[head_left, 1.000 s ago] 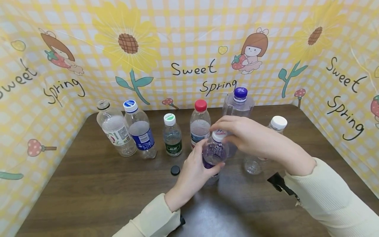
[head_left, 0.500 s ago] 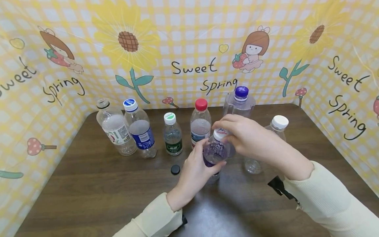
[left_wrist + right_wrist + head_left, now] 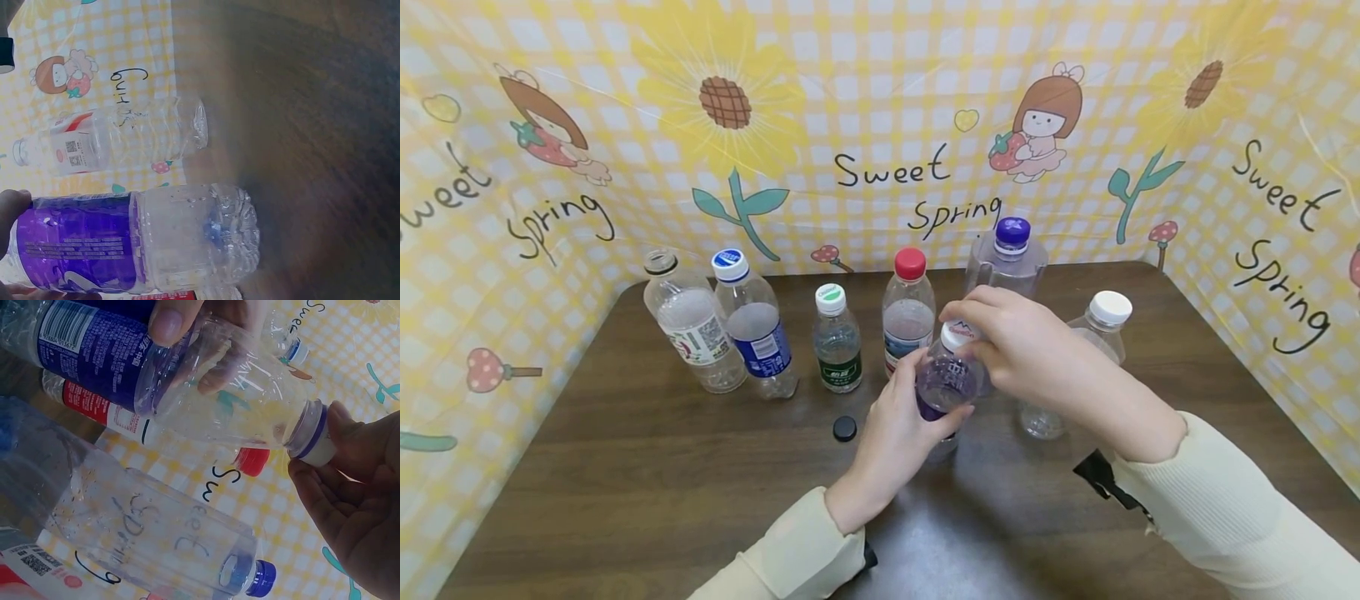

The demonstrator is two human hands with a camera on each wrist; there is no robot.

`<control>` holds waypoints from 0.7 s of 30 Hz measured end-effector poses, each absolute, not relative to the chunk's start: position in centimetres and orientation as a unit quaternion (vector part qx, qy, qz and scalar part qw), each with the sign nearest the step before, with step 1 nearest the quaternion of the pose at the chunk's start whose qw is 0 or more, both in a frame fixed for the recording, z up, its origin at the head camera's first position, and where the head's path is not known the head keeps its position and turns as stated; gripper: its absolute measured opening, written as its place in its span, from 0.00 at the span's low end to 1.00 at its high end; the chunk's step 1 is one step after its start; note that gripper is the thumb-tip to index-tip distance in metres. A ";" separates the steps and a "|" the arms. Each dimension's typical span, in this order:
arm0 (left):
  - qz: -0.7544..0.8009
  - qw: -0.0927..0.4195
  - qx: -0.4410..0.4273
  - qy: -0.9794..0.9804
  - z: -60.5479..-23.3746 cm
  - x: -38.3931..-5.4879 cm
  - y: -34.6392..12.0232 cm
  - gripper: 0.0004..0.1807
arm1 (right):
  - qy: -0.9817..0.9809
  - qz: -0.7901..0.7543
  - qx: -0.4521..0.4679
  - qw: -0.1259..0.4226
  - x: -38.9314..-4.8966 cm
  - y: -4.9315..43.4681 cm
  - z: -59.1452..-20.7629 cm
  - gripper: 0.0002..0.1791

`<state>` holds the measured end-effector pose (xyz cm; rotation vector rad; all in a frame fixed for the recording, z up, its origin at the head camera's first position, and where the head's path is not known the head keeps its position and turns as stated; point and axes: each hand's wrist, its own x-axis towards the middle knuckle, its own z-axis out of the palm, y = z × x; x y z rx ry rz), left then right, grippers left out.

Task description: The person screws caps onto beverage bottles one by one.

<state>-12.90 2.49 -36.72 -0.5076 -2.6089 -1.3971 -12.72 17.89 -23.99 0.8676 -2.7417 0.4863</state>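
A clear plastic bottle with a purple label stands in front of me, slightly tilted. My left hand grips its body around the label, thumb on the near side. At the top, my right hand pinches the white bottle cap between thumb and fingers. The right wrist view shows that cap seated at the bottle's neck, with a purple ring below it. The bottle's ridged base shows in the left wrist view.
Behind stand a red-capped bottle and a large blue-capped bottle. A white-capped bottle is at right. To the left are a green-label bottle, a blue-label bottle and an uncapped bottle. A loose black cap lies nearby.
Both hands keep their hold on the bottle and its cap. The right hand has shifted very slightly; the other bottles stay in place.
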 end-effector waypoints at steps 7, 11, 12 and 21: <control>-0.476 0.056 -0.177 -0.859 -36.7 -13.1 2.4 0.41 | -0.936 0.174 0.286 0.111 -12.7 18.0 -23.9 0.16; -0.469 0.055 -0.184 -0.862 -36.7 -13.1 2.3 0.42 | -0.937 0.184 0.278 0.106 -12.6 18.0 -24.0 0.17; -0.467 0.054 -0.185 -0.863 -36.7 -13.2 2.3 0.42 | -0.937 0.184 0.276 0.105 -12.6 18.0 -24.0 0.17; -0.463 0.045 -0.193 -0.864 -36.6 -13.3 2.1 0.43 | -0.937 0.188 0.272 0.113 -12.8 18.0 -24.4 0.17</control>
